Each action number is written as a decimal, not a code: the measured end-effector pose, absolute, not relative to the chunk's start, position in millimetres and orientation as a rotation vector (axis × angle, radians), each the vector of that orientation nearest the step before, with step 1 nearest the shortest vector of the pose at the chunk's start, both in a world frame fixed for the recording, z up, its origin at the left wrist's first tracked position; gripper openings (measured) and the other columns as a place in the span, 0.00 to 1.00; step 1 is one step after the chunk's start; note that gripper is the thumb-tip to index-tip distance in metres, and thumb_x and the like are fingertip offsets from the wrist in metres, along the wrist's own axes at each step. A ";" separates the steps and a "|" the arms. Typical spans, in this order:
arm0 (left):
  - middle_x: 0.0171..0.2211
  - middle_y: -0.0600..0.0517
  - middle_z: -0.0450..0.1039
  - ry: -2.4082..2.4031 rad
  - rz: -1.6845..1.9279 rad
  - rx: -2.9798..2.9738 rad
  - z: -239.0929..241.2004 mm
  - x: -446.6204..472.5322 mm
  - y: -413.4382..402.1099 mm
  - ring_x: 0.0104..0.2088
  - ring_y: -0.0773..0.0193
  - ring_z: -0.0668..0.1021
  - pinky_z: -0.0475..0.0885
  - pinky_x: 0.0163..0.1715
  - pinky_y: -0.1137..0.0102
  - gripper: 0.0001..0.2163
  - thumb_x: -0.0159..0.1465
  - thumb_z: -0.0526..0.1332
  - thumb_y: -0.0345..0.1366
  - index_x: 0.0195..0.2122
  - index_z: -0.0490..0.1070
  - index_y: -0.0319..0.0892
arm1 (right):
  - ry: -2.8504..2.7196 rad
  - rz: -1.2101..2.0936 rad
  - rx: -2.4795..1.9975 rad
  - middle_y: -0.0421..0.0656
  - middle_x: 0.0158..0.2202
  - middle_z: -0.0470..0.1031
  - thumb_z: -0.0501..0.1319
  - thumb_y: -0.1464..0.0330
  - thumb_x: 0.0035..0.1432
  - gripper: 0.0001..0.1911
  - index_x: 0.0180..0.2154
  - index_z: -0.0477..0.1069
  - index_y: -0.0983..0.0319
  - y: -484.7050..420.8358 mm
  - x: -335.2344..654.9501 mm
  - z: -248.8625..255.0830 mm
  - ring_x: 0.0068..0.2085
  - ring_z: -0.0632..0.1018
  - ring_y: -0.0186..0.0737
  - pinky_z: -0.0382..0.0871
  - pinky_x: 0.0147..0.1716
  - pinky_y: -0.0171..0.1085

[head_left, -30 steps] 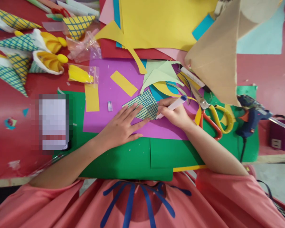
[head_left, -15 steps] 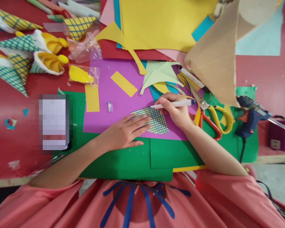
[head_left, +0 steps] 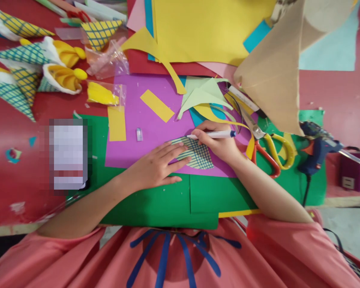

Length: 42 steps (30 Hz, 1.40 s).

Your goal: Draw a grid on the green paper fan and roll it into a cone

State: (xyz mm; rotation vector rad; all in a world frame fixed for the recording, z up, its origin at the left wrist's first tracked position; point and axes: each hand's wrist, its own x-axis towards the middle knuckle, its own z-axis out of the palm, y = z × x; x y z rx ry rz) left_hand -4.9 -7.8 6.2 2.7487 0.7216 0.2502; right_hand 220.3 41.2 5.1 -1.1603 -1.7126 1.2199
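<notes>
My right hand (head_left: 217, 142) grips a white marker (head_left: 219, 134) with a blue end. Its tip is at the upper edge of a pale green paper piece (head_left: 199, 154) marked with dark crossing lines. Across the left part of that piece lies my left hand (head_left: 162, 163), flat with fingers spread, hiding some of it. The paper rests on a purple sheet (head_left: 132, 154). Beside my left hand sits a small clear marker cap (head_left: 139, 135). Scissors (head_left: 258, 134) with red and yellow handles lie open right of my right hand.
Finished-looking paper cones (head_left: 13, 96) lie at the upper left, near a phone-like blurred object (head_left: 68, 156). A glue gun (head_left: 316, 154) rests at the right below a large brown paper cone (head_left: 273, 68). Green paper scraps (head_left: 205, 96) and yellow sheets (head_left: 210, 32) lie beyond.
My right hand and the marker have shifted slightly left and down along the paper's upper edge. My left hand stays almost still on the paper.
</notes>
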 end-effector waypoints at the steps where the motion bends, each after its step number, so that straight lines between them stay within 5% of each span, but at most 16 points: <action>1: 0.59 0.37 0.61 0.720 0.254 2.754 6.1 -4.7 -7.8 0.61 0.48 0.65 0.64 0.58 0.50 0.22 0.64 0.58 0.43 0.58 0.64 0.40 | -1.715 1.221 -1.162 0.39 0.25 0.75 0.61 0.63 0.57 0.12 0.28 0.74 0.65 41.1 220.3 4.9 0.25 0.72 0.29 0.64 0.25 0.30; 27: 0.60 0.39 0.60 0.717 0.263 2.734 4.2 -5.5 -7.8 0.62 0.48 0.64 0.63 0.59 0.51 0.23 0.64 0.58 0.43 0.58 0.63 0.41 | -1.684 1.267 -1.168 0.37 0.19 0.70 0.59 0.69 0.57 0.12 0.22 0.70 0.64 41.9 222.7 6.1 0.22 0.68 0.28 0.61 0.23 0.31; 42: 0.61 0.38 0.59 0.779 0.257 2.676 2.0 -5.3 -8.7 0.63 0.48 0.61 0.60 0.61 0.51 0.24 0.64 0.58 0.41 0.60 0.60 0.42 | -1.754 1.216 -1.156 0.38 0.23 0.73 0.60 0.63 0.58 0.12 0.28 0.73 0.65 41.1 220.5 4.0 0.24 0.70 0.28 0.63 0.25 0.30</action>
